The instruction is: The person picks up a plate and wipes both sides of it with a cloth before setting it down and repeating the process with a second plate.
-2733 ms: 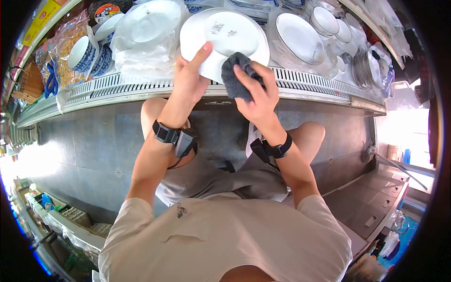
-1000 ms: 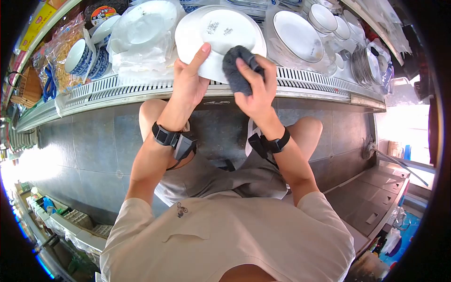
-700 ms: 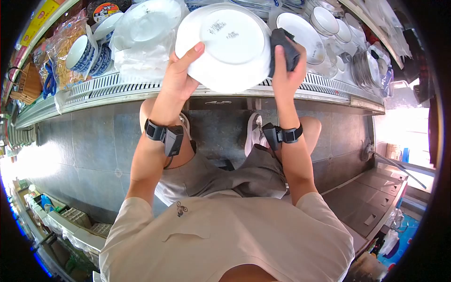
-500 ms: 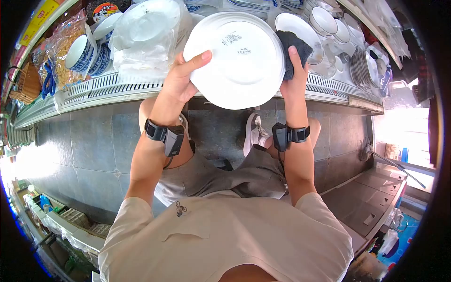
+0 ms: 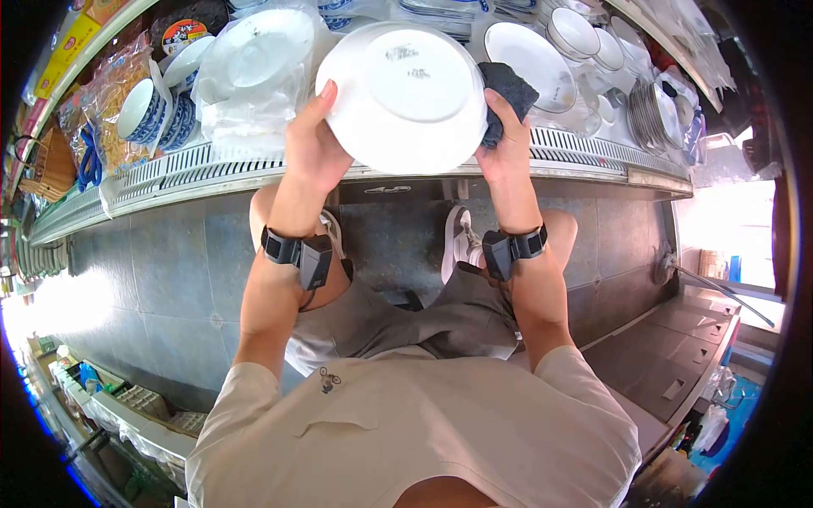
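Observation:
A white plate (image 5: 406,135) is held up in front of the shelf, its underside with faint printed marks turned toward me. On its left rim my left hand (image 5: 315,144) is closed, with the thumb along the edge. My right hand (image 5: 508,144) grips a dark grey cloth (image 5: 511,85) against the plate's right edge, thumb on the near side. The fingers behind the plate are hidden. Just beyond the cloth lies a white oval dish (image 5: 542,72) with a dark rim.
Plastic-wrapped plates (image 5: 254,76) and blue-patterned bowls (image 5: 144,110) stand at the left on the shelf. White bowls (image 5: 572,34) and a row of stacked plates (image 5: 650,114) are at the right. A slotted metal shelf edge (image 5: 584,157) runs in front of my knees.
The plate has shifted left and slightly tilted, with both hands moving along with it. My right hand and the cloth have moved left and remain at the plate's right edge.

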A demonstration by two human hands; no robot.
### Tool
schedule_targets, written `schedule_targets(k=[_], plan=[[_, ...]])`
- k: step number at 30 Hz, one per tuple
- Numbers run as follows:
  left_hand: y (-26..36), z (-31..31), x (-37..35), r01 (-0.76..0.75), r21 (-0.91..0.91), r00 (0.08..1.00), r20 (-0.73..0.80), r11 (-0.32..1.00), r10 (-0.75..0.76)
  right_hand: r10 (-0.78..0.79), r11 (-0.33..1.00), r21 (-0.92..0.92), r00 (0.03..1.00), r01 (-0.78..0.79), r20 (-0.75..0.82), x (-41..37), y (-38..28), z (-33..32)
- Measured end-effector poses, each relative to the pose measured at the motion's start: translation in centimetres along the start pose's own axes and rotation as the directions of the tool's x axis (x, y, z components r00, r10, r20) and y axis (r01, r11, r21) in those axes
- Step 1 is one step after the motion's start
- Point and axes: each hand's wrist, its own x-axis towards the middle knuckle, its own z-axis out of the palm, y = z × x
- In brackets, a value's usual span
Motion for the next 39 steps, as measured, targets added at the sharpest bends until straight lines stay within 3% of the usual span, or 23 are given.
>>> schedule_targets(k=[2, 3, 5, 6, 8, 9, 10, 12, 14, 16, 18, 20, 24, 26, 28, 30, 33, 34, 36, 38, 39], plan=[[-0.9, -0.2, 0.1, -0.042, 0.056, 0.998, -0.054, 0.998, 0.045, -0.018, 0.999, 0.032, 1.000, 0.018, -0.021, 0.1, 0.8, 0.0], [-1.6, 0.3, 0.2, -0.041, 0.057, 0.998, -0.053, 0.998, 0.044, -0.099, 0.995, 0.014, 0.995, 0.099, -0.015, 0.2, 1.5, 0.1], [-2.8, 1.6, 0.3, -0.190, 0.177, 0.966, -0.143, 0.966, 0.216, -0.181, 0.983, -0.024, 0.983, 0.180, -0.026, 0.0, 2.2, 1.1], [-2.5, 1.6, 0.3, -0.191, 0.180, 0.965, -0.146, 0.965, 0.219, -0.177, 0.984, -0.021, 0.984, 0.177, -0.025, -0.3, 2.5, 1.7], [-2.1, 1.4, 0.3, -0.191, 0.295, 0.968, -0.104, 0.936, 0.230, -0.400, 0.859, -0.344, 0.917, 0.379, 0.011, -0.8, 2.8, 2.4], [-2.0, 1.4, 0.3, -0.191, 0.295, 0.967, -0.104, 0.936, 0.231, -0.490, 0.709, -0.546, 0.869, 0.445, 0.072, -0.9, 2.7, 2.5], [-2.0, 1.4, 0.3, -0.222, 0.311, 0.961, -0.091, 0.924, 0.262, -0.490, 0.710, -0.546, 0.869, 0.446, 0.072, -1.2, 2.8, 2.5], [-2.1, 1.4, 0.5, -0.259, 0.324, 0.951, -0.077, 0.910, 0.298, -0.657, 0.060, -0.801, 0.627, 0.596, 0.418, -1.8, 3.0, 2.8], [-2.8, 1.5, 0.9, -0.312, 0.286, 0.922, -0.139, 0.906, 0.361, -0.602, -0.109, -0.731, 0.541, 0.674, 0.588, -3.6, 3.9, 3.7], [-2.5, 1.3, 0.8, -0.270, 0.267, 0.938, -0.144, 0.925, 0.315, -0.572, -0.088, -0.639, 0.487, 0.764, 0.661, -4.9, 4.7, 4.5], [-2.2, 1.1, 0.5, -0.218, 0.252, 0.954, -0.150, 0.943, 0.261, -0.576, -0.066, -0.636, 0.491, 0.769, 0.653, -5.1, 5.0, 4.1], [-2.0, 1.0, 0.5, -0.188, 0.215, 0.964, -0.149, 0.958, 0.222, -0.567, -0.167, -0.645, 0.463, 0.746, 0.682, -4.4, 3.8, 3.6], [-1.0, 0.6, 0.3, -0.144, 0.198, 0.974, -0.143, 0.970, 0.174, -0.680, -0.148, -0.686, 0.431, 0.712, 0.594, -1.7, 0.9, 2.6], [-0.3, 0.4, 0.0, -0.099, 0.218, 0.991, -0.072, 0.971, 0.117, -0.700, -0.026, -0.732, 0.510, 0.681, 0.499, -0.1, -0.3, 1.4], [-0.2, 0.2, -0.6, -0.075, 0.231, 0.996, -0.032, 0.970, 0.085, -0.669, 0.237, -0.758, 0.668, 0.607, 0.326, 1.0, -1.1, 0.7], [-0.6, 0.3, -0.5, -0.053, 0.244, 0.999, 0.014, 0.968, 0.051, -0.632, 0.273, -0.789, 0.721, 0.550, 0.284, 1.2, -1.7, 0.3], [-1.2, 0.6, -0.3, -0.075, 0.246, 0.996, -0.035, 0.966, 0.086, -0.599, 0.306, -0.757, 0.734, 0.578, 0.319, 0.3, -1.8, 0.4], [-1.3, 0.7, -0.2, -0.107, 0.263, 0.992, -0.039, 0.959, 0.121, -0.602, 0.276, -0.740, 0.711, 0.614, 0.365, -0.3, -1.4, 0.7], [-1.5, 0.8, 0.1, -0.134, 0.282, 0.987, -0.043, 0.950, 0.152, -0.618, 0.028, -0.695, 0.559, 0.719, 0.553, -2.0, -0.6, 1.7], [-1.6, 0.8, 0.2, -0.170, 0.294, 0.974, -0.092, 0.940, 0.205, -0.574, -0.049, -0.651, 0.512, 0.757, 0.639, -3.7, 0.4, 2.5], [-1.6, 0.8, 0.2, -0.167, 0.300, 0.975, -0.092, 0.939, 0.203, -0.555, 0.014, -0.643, 0.541, 0.765, 0.631, -4.4, 0.9, 2.7]])
